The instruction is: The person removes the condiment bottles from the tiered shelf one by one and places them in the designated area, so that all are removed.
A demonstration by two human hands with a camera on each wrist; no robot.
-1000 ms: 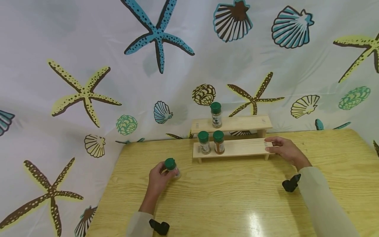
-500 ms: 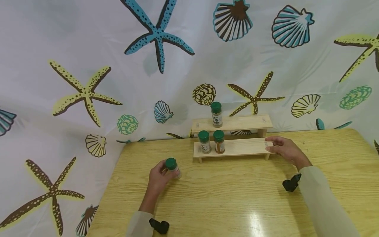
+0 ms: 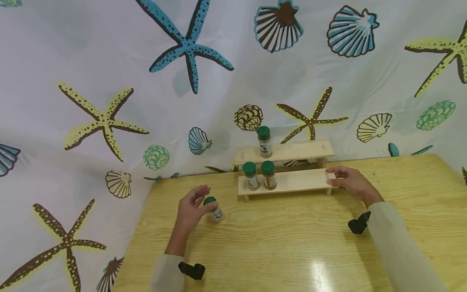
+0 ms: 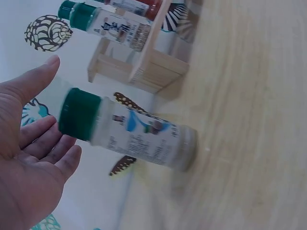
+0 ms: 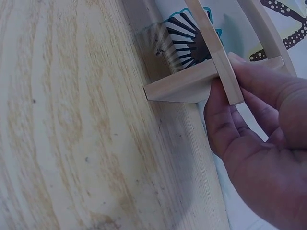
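Left hand loosened around a green-capped bottle, right hand pinching a wooden rack.
The left thumb and fingers are parted with the cap between them, gripping nothing; whether a fingertip brushes it I cannot tell. That bottle stands on the table, left of the rack, while the right thumb and fingers hold the lower shelf's right end; two more capped bottles stand side by side on that shelf's left part, another bottle on the upper shelf, before a sea-patterned cloth.
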